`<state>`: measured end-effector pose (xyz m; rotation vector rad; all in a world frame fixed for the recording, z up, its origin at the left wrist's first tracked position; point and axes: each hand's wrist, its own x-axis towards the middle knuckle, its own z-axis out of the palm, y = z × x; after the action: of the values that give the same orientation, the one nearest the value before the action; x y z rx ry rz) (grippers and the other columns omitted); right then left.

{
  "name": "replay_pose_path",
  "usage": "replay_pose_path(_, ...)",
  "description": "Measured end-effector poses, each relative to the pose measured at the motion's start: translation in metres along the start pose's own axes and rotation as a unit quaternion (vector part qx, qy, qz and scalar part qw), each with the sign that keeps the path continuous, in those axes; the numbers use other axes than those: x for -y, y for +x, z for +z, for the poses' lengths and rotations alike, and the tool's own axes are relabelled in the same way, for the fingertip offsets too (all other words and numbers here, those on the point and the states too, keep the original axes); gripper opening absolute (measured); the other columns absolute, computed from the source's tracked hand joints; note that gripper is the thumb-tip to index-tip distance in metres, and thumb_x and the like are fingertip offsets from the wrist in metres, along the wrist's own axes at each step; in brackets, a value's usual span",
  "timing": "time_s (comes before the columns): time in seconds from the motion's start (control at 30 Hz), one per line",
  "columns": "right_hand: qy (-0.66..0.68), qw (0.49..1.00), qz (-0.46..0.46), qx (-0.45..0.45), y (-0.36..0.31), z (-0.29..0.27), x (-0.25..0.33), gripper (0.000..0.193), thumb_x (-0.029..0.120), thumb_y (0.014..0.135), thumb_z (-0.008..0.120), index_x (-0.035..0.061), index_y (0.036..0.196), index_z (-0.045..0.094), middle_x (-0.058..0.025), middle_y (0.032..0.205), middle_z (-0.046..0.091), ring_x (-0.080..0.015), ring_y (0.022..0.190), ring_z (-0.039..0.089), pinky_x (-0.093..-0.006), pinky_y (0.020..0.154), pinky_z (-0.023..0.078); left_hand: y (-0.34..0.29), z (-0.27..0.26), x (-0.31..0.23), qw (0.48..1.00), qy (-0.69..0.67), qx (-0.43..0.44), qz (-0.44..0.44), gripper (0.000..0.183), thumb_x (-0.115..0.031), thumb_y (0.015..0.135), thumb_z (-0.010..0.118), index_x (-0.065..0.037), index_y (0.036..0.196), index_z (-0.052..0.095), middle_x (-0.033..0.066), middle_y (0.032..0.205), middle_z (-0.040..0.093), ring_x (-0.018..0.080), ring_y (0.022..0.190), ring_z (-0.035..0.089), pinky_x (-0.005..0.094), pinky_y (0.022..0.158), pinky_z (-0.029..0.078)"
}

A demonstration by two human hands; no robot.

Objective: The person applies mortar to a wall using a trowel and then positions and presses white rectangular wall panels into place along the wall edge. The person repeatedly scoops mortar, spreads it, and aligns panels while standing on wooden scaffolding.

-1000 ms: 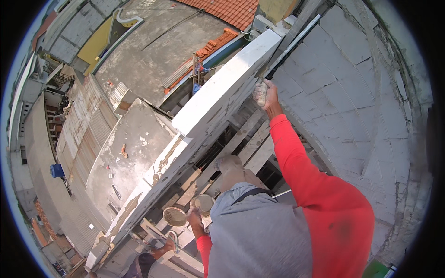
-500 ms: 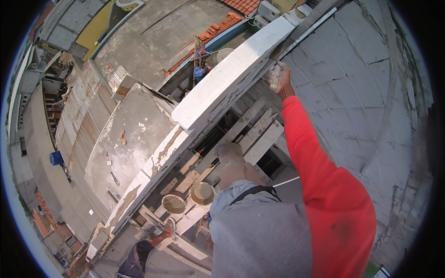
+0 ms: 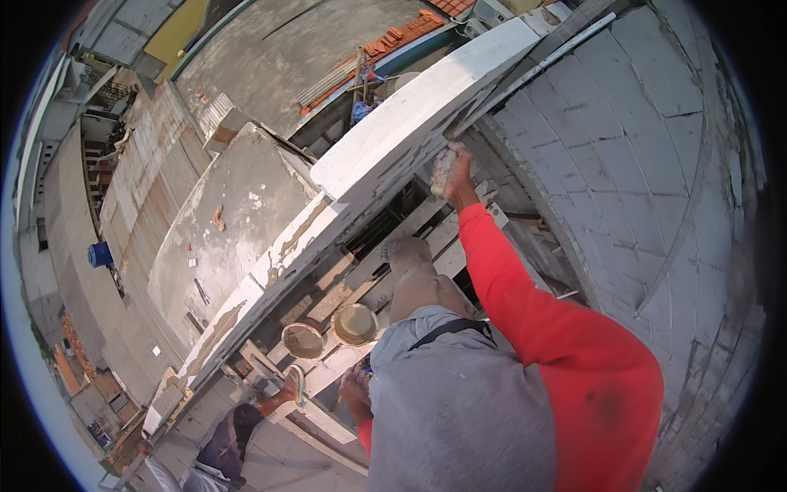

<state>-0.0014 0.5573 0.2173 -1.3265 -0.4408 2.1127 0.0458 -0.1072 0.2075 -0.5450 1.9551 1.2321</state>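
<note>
My right hand (image 3: 462, 176), at the end of a red sleeve, is closed around a pale, lumpy, sponge-like piece (image 3: 445, 170). It is close to the inner side of a white-topped wall (image 3: 426, 102), above the wooden planks (image 3: 449, 261). I cannot tell whether the piece touches the wall. My left hand (image 3: 354, 389) is low beside my grey shirt, next to two round buckets (image 3: 355, 325) (image 3: 302, 339) with greyish stuff in them. A small bit of blue shows by its fingers, which are too unclear to read. My bare leg (image 3: 412, 275) stands on the planks.
Gaps open between the planks. Grey roof sheets (image 3: 607, 148) slope on the right, edged by a pale pipe (image 3: 545, 70). Beyond the wall lie lower roofs and a concrete slab (image 3: 221, 221). Another person's sandalled foot (image 3: 288, 389) and dark clothing (image 3: 225, 447) show at lower left.
My right hand has moved left and down, away from the roof sheets, still holding the pale piece. My left hand has come into sight beside the buckets.
</note>
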Motion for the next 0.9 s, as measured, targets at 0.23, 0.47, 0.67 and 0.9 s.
replay_pose_path(0.23,0.061,0.996,0.027,0.066,-0.034,0.025,-0.066,0.032,0.041,0.091,0.052,0.0141,0.074,0.05,-0.0087,0.057,0.048,-0.0264,0.044,0.047,-0.0436,0.045,0.042,-0.015,-0.005,0.036,0.999,-0.043,0.01,-0.017,0.047,-0.008,0.097,0.064,0.0,0.142,0.058,0.0165,0.125,0.071,0.0254,0.109,0.072,0.0329,0.09,0.059)
replay_pose_path(0.47,0.09,0.989,0.107,0.057,-0.09,0.071,-0.121,0.034,0.044,0.089,0.053,0.0135,0.072,0.049,-0.0088,0.059,0.049,-0.0277,0.047,0.049,-0.045,0.048,0.043,-0.014,-0.009,0.1,0.861,0.432,-0.006,0.269,0.021,-0.018,0.099,0.068,-0.002,0.109,0.077,0.0187,0.105,0.076,0.0327,0.099,0.074,0.0407,0.089,0.059)
replay_pose_path(0.67,0.083,0.98,0.141,0.115,-0.13,0.081,-0.145,0.033,0.042,0.087,0.053,0.0124,0.073,0.05,-0.0098,0.058,0.05,-0.0296,0.047,0.051,-0.047,0.048,0.046,-0.022,-0.012,0.122,0.834,0.455,-0.024,0.312,0.019,-0.018,0.098,0.073,-0.001,0.104,0.078,0.0176,0.104,0.076,0.0309,0.097,0.074,0.0393,0.089,0.059)
replay_pose_path(0.9,0.078,0.98,0.182,0.022,-0.032,-0.017,-0.133,0.033,0.04,0.087,0.055,0.0099,0.074,0.055,-0.0079,0.06,0.05,-0.0258,0.052,0.048,-0.0409,0.05,0.041,-0.04,-0.016,0.154,0.983,0.166,-0.028,0.078,0.022,-0.008,0.098,0.07,0.003,0.117,0.073,0.0169,0.117,0.075,0.0263,0.103,0.074,0.0349,0.092,0.06)
